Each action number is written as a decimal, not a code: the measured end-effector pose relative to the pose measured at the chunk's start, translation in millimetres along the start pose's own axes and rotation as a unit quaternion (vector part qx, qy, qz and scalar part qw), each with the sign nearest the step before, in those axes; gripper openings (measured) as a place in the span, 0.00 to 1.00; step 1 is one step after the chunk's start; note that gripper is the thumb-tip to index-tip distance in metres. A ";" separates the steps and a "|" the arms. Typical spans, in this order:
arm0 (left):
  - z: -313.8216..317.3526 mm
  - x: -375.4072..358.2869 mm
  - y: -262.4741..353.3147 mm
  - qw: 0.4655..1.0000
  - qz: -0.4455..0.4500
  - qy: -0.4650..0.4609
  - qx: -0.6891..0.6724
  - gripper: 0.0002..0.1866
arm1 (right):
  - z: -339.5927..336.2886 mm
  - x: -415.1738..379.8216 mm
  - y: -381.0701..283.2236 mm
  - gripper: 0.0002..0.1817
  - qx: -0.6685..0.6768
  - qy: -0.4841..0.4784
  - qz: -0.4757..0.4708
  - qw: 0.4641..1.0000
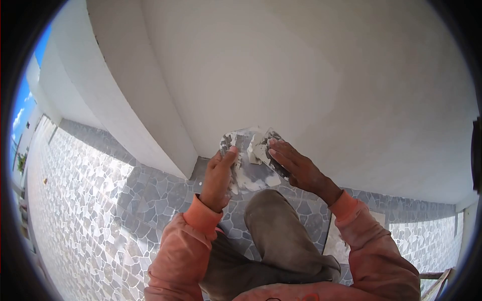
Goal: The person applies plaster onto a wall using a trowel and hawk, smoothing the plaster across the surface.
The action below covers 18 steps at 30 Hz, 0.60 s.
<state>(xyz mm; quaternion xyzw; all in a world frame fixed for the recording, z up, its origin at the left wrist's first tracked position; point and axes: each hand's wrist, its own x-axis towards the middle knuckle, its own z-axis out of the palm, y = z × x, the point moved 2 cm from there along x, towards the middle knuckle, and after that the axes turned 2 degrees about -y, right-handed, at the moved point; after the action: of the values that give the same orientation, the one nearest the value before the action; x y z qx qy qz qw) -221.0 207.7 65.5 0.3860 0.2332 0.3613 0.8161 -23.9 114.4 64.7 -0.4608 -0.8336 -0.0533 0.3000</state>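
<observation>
The left hand (217,178) is gripping a plaster-caked hawk (246,163) by its edge, low against the white wall (301,75), while the right hand (296,168) is clasping a putty knife (271,150) across it. Tilting the board risks wet plaster sliding onto the stone floor (100,200).

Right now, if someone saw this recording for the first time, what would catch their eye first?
First, the two hands at centre: the left hand grips a flat grey plastering board smeared with white plaster, while the right hand presses a plaster-caked scraper blade against it. Behind them rises a broad smooth white wall, and below lies the grey irregular stone-patterned paving, with salmon-orange sleeves framing the bottom.
</observation>
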 end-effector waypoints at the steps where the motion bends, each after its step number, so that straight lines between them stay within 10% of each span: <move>1: -0.7 0.5 0.2 1.000 0.001 0.004 0.007 0.13 | -1.4 -2.5 2.9 0.43 -0.007 -0.003 0.013 1.000; 6: -0.6 1.0 16.4 1.000 0.031 0.003 0.006 0.13 | 9.9 -38.7 26.0 0.35 0.004 0.029 0.139 0.990; 10: -3.2 1.5 22.8 0.997 0.060 0.037 0.032 0.14 | -4.0 -78.3 22.0 0.19 0.099 0.108 0.424 0.894; 18: -4.0 9.5 9.2 0.990 0.066 0.045 0.113 0.15 | -51.2 -63.2 -2.2 0.17 0.082 0.111 0.378 0.916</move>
<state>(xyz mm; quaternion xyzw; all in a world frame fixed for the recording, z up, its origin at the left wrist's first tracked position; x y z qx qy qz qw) -221.3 220.9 69.6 0.4741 0.2832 0.4028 0.7300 22.5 47.9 72.0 -0.7066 -0.5600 0.0816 0.4248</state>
